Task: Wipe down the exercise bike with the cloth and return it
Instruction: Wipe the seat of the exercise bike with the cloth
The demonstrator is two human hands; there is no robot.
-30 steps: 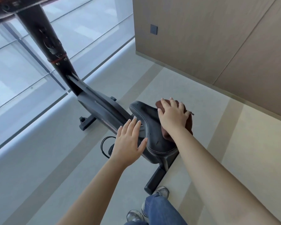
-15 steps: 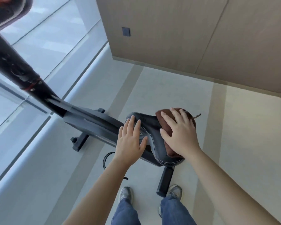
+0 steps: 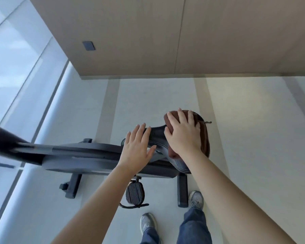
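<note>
Right hand (image 3: 183, 136) is flat on the brown cloth (image 3: 203, 138), fingers spread wide and pressing it down onto the rear of the black bike saddle (image 3: 158, 136); it is a palm press, not a pinch, so the hand is open over the fabric rather than closed around it. The cloth looks soft, light and limp, draping over the saddle's far edge with a loose thread sticking out to the right, so I'd say it will bunch or slide if the palm lifts; best held with a flat palm in its middle, or gathered at one edge when it's time to carry it back. Left hand (image 3: 136, 152) is open too, fingers together, resting on the nose side of the saddle, empty, just beside the right hand and apparently steadying the seat. The saddle looks firm and smooth, probably a bit slick under cloth. The exercise bike (image 3: 81, 155) stretches away to the left, with a pedal (image 3: 135, 192) hanging below the hands.
</note>
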